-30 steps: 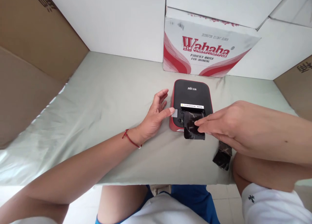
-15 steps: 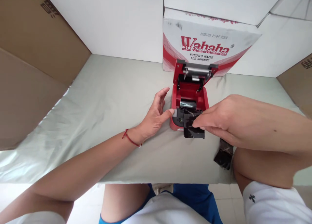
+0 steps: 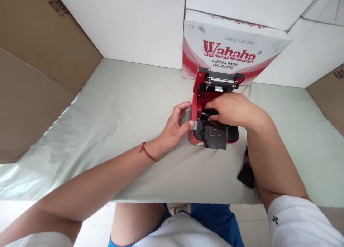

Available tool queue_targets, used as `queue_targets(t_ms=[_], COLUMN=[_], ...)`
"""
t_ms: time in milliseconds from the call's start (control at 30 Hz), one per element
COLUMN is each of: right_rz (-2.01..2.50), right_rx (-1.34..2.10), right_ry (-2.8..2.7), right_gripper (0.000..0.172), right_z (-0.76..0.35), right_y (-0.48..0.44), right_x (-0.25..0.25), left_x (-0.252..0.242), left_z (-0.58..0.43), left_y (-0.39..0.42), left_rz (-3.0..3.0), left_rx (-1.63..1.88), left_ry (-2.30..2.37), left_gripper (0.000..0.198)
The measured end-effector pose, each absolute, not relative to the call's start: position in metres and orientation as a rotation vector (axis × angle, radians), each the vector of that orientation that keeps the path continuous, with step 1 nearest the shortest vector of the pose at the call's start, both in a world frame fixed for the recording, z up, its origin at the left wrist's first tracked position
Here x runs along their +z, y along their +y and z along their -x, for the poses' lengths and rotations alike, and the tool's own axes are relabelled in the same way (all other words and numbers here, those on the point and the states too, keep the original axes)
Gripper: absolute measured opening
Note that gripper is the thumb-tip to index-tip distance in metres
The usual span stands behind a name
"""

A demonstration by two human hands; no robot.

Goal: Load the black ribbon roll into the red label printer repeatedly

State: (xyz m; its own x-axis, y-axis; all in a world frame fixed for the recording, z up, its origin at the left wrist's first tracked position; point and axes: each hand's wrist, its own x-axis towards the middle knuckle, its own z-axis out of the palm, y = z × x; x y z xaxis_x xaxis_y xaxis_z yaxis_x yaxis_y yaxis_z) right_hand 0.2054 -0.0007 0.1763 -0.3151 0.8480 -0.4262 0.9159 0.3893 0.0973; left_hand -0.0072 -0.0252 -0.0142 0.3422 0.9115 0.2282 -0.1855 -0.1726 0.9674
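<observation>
A small red and black printer (image 3: 195,132) stands on the table with its lid (image 3: 220,83) swung up and back. A strip of dark glossy film (image 3: 215,136) hangs out over its front edge. My left hand (image 3: 174,127) rests against the printer's left side, thumb pressed on a grey side button (image 3: 195,124), other fingers loosely spread. My right hand (image 3: 231,109) reaches into the open compartment, its fingertips curled on the dark roll (image 3: 207,114) inside.
A Wahaha water carton (image 3: 231,50) stands right behind the printer. White boards and brown cartons (image 3: 40,53) wall the pale green table cover (image 3: 120,107). A loose scrap of dark film (image 3: 246,173) lies by my right forearm near the table's front edge.
The printer's lid went from closed to open. My right hand left the hanging film strip and moved into the compartment onto the roll. My left hand stayed at the side button.
</observation>
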Motion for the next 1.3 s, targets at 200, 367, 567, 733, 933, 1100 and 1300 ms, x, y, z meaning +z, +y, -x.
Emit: queue_targets(t_ms=[200,367,567,733,933,1100,1300], right_rz=[-1.505,-1.629,-1.716,-1.511,-1.82,-1.997,-2.01], right_rx=[-0.317,-0.43,-0.441,-0.676,-0.691,-0.66,-0.734], right_ry=[2.402,2.672,2.415,2.19,2.193,2.152,2.2], right_gripper=[0.026,0.047,0.052,0.035,0.061,0.054,0.046], right_z=[-0.217,-0.272,-0.333,-0.319,-0.34,-0.391,-0.397], right_y=[-0.009,-0.036,-0.027,-0.022,-0.07,-0.12,-0.145], right_x=[0.191,0.232,0.224,0.179,0.147,0.119,0.109], left_x=[-0.015,-0.011,-0.008,-0.007,-0.007,-0.007,-0.005], left_z=[0.009,0.009,0.007,0.008,0.007,0.006,0.005], left_y=[-0.023,-0.025,-0.026,-0.026,-0.026,-0.025,-0.025], left_rz=[-1.4,-1.368,-1.329,-1.312,-1.304,-1.292,-1.291], left_rx=[1.13,1.127,1.144,1.139,1.15,1.148,1.15], left_ry=[0.723,0.722,0.703,0.709,0.705,0.719,0.724], left_gripper=[0.078,0.079,0.075,0.075,0.075,0.075,0.076])
